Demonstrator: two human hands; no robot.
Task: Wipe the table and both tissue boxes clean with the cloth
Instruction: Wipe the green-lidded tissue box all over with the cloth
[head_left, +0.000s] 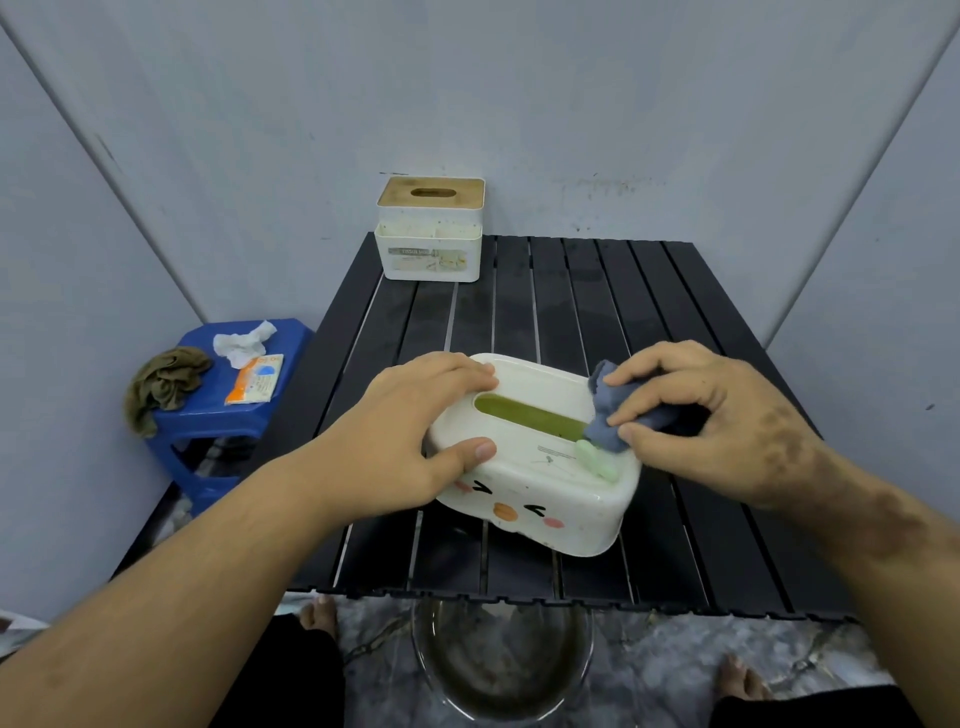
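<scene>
Blue stool (208, 410), left of the table: carries an olive rag (163, 387) draped over its left edge, a crumpled white tissue (243, 340) and an orange packet (255, 385).

Black slatted table (597, 322): slats run from near edge to far wall; open slats lie between the two boxes and along the right side.

Tissue box with wooden lid (430, 231): upright at the far left corner, against the wall.

White tissue box with a cartoon face (535, 454): near centre, long axis running left-far to right-near, slot upward, face side toward the person, tilted.

Left hand (415, 436): palm down, fingers across the far rim and thumb on the near side, gripping the box's left end.

Right hand (711, 415): fingers and thumb pinch a blue-grey cloth (610, 410) bunched against the slot's right end.

Below the near edge: a glass bowl (501, 660) on the floor.
</scene>
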